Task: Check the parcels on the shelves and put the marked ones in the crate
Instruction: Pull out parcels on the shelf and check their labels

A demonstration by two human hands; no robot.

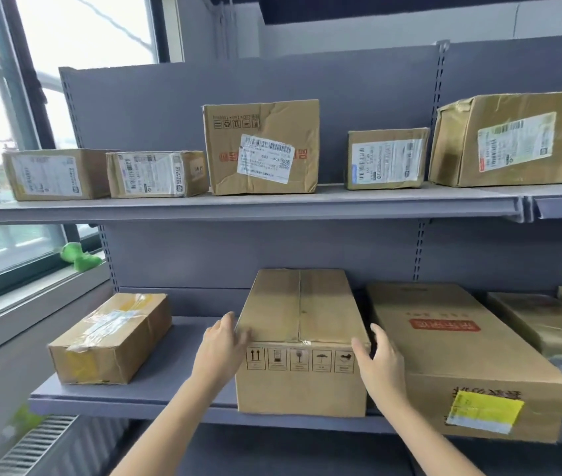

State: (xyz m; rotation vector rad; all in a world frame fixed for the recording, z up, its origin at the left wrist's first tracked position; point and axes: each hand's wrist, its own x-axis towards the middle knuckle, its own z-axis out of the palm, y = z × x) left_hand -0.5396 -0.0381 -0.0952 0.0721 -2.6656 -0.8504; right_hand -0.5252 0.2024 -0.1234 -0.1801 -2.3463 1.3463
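A long plain cardboard parcel point(301, 338) with handling symbols on its front lies lengthwise on the lower shelf point(176, 379). My left hand point(222, 348) rests flat against its left top edge and my right hand point(381, 359) against its right top edge, fingers fairly straight. To its right lies a larger parcel point(451, 352) with a red print and a yellow sticker point(484, 412) on its front. A taped parcel point(111, 338) sits at the left. No crate is in view.
The upper shelf point(238, 204) carries several labelled parcels, the tallest point(260, 146) in the middle. More flat parcels point(540, 324) lie at the lower right. A window, a green toy point(80, 257) on the sill and a radiator point(32, 448) are at the left.
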